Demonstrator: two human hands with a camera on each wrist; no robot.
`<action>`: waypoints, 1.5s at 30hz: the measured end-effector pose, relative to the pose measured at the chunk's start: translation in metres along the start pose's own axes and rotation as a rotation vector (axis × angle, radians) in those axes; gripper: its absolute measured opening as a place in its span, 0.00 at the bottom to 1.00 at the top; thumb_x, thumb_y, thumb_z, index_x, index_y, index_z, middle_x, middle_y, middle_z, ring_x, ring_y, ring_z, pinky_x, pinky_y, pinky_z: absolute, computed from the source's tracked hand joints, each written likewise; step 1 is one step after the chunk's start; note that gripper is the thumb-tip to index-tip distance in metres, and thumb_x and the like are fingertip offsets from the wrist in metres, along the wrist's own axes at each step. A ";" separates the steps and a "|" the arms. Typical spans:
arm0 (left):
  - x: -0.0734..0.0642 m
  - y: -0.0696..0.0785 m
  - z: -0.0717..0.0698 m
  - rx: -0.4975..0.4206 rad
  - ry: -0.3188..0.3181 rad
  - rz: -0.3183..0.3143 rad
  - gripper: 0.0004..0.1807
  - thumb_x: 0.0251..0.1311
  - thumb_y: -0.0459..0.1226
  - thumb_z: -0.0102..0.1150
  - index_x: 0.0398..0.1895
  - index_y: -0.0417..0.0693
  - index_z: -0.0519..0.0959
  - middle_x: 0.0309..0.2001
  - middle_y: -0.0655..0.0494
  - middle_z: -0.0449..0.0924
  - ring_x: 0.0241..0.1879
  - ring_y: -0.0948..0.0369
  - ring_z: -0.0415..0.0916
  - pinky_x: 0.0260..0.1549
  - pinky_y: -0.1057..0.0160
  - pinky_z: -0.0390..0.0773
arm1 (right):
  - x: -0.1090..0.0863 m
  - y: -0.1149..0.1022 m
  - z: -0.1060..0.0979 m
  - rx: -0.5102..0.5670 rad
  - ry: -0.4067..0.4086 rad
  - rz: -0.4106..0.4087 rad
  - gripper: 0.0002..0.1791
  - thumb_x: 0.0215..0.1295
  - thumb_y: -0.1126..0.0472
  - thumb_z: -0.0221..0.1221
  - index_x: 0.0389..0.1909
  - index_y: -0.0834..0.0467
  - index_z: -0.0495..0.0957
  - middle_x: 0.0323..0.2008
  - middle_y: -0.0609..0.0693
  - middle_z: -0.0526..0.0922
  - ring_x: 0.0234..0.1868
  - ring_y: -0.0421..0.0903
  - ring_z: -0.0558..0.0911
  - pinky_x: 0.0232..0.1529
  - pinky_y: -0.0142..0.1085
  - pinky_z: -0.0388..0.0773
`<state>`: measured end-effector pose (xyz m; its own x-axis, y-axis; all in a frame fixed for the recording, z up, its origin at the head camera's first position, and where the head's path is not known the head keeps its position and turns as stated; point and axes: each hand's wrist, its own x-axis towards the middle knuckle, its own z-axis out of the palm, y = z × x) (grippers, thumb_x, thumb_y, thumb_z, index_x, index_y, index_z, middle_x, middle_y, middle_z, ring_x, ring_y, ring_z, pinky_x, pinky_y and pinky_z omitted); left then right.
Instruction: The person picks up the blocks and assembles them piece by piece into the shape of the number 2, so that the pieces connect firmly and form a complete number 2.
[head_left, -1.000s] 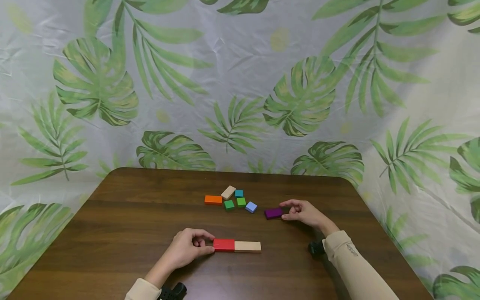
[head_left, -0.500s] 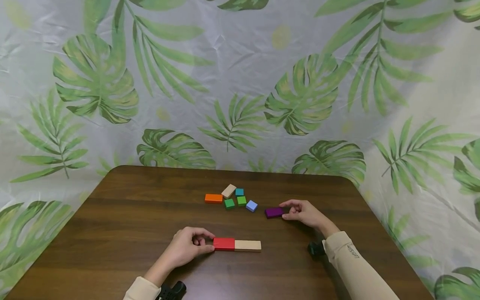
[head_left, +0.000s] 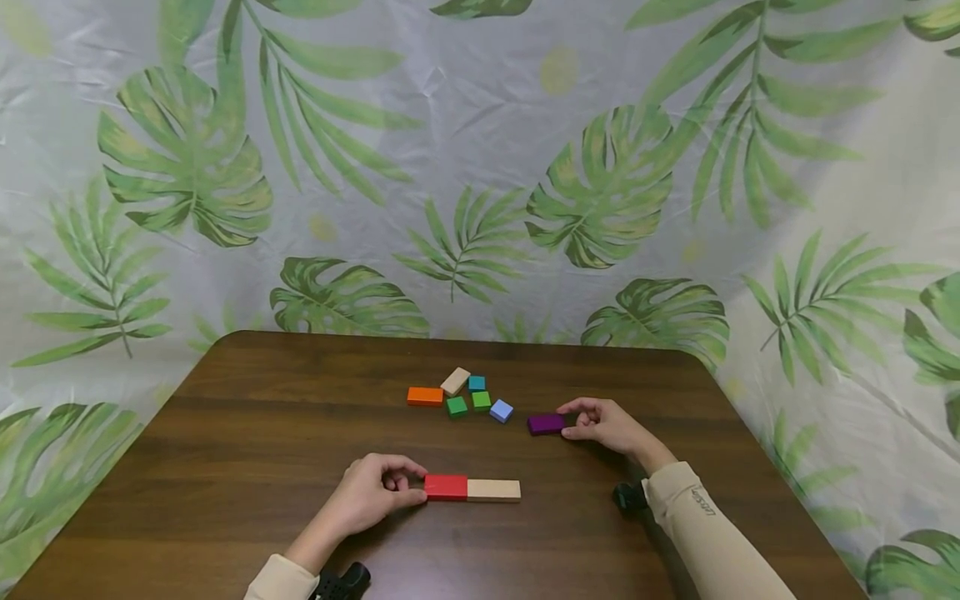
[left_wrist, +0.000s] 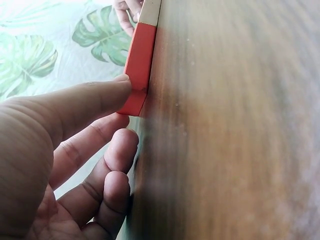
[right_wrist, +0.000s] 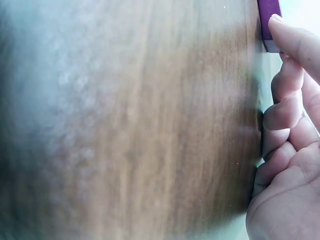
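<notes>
1. Pinching its left end between thumb and fingers, your left grip [head_left: 375, 493] holds the red block [head_left: 446, 487], which lies flat on the worktop [head_left: 225, 442].
2. Against the red block's right end you have the pale block [head_left: 493, 491], the two lying end to end with near edges about in line.
3. Beyond and right of the red block, your right grip [head_left: 606, 427] is narrow, thumb and forefinger pinching the right end of the purple block [head_left: 543, 425].
4. Farther beyond the red block you see the orange block [head_left: 424, 397], the tan block [head_left: 455, 382] set askew, the teal block [head_left: 476, 383], the dark green block [head_left: 457, 407], the light green block [head_left: 481, 402] and, to its right, the light blue block [head_left: 501, 410].
5. You have a broad strip of wood between the red block and that group, and wide room leftward to the side edge; the far edge runs past the group, before a leafy backdrop [head_left: 480, 125].
</notes>
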<state>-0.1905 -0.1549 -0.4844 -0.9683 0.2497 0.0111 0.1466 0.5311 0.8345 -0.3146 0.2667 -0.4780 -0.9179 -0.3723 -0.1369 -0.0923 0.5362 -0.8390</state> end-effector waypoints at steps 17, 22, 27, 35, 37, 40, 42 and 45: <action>0.000 -0.001 -0.001 0.007 0.003 0.005 0.11 0.58 0.42 0.81 0.43 0.54 0.91 0.25 0.62 0.78 0.24 0.68 0.69 0.26 0.69 0.66 | 0.002 -0.002 0.002 -0.063 -0.006 -0.060 0.22 0.72 0.60 0.70 0.61 0.65 0.80 0.28 0.47 0.71 0.28 0.39 0.67 0.35 0.32 0.67; 0.000 -0.002 -0.001 0.002 0.002 0.005 0.12 0.58 0.42 0.81 0.43 0.53 0.91 0.25 0.62 0.78 0.24 0.68 0.69 0.26 0.69 0.66 | 0.001 -0.004 0.002 -0.093 -0.029 -0.085 0.21 0.73 0.61 0.68 0.61 0.66 0.79 0.28 0.47 0.72 0.26 0.38 0.67 0.33 0.31 0.67; 0.001 -0.002 -0.001 0.004 0.005 0.011 0.11 0.58 0.42 0.81 0.43 0.54 0.91 0.25 0.63 0.78 0.24 0.68 0.68 0.26 0.69 0.66 | 0.001 -0.004 0.000 -0.105 -0.040 -0.110 0.20 0.74 0.61 0.68 0.61 0.67 0.79 0.30 0.48 0.73 0.27 0.39 0.68 0.33 0.32 0.68; 0.001 -0.002 0.000 0.011 0.009 0.014 0.11 0.58 0.42 0.81 0.42 0.54 0.91 0.25 0.63 0.77 0.24 0.69 0.68 0.26 0.69 0.66 | 0.001 -0.006 0.001 -0.140 -0.042 -0.148 0.20 0.74 0.61 0.68 0.59 0.67 0.79 0.31 0.48 0.74 0.28 0.38 0.70 0.34 0.32 0.68; 0.001 -0.002 0.000 0.015 0.012 0.016 0.11 0.57 0.42 0.81 0.42 0.54 0.91 0.24 0.63 0.77 0.24 0.69 0.68 0.26 0.69 0.66 | 0.001 -0.008 0.002 -0.145 -0.041 -0.150 0.19 0.75 0.60 0.67 0.59 0.67 0.79 0.31 0.48 0.74 0.28 0.38 0.70 0.34 0.31 0.68; 0.000 -0.001 -0.001 0.017 0.013 0.019 0.11 0.57 0.42 0.81 0.42 0.54 0.91 0.24 0.63 0.77 0.24 0.69 0.68 0.26 0.69 0.66 | -0.001 -0.011 0.002 -0.133 -0.045 -0.156 0.20 0.75 0.61 0.67 0.60 0.68 0.78 0.31 0.50 0.75 0.28 0.39 0.70 0.33 0.32 0.68; 0.000 -0.001 0.000 0.017 0.014 0.020 0.11 0.57 0.42 0.81 0.42 0.54 0.91 0.24 0.63 0.77 0.24 0.69 0.68 0.26 0.69 0.66 | -0.001 -0.012 0.002 -0.129 -0.046 -0.156 0.20 0.75 0.61 0.67 0.60 0.68 0.78 0.31 0.50 0.75 0.28 0.38 0.70 0.33 0.31 0.68; 0.000 -0.001 0.000 0.016 0.013 0.017 0.11 0.57 0.42 0.81 0.42 0.54 0.91 0.24 0.63 0.77 0.24 0.69 0.68 0.26 0.69 0.66 | 0.000 -0.013 0.003 -0.138 -0.053 -0.168 0.20 0.75 0.61 0.66 0.60 0.68 0.78 0.30 0.50 0.74 0.28 0.38 0.69 0.33 0.31 0.67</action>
<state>-0.1911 -0.1555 -0.4852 -0.9680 0.2487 0.0326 0.1665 0.5401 0.8250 -0.3124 0.2576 -0.4689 -0.8641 -0.5023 -0.0316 -0.2976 0.5606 -0.7728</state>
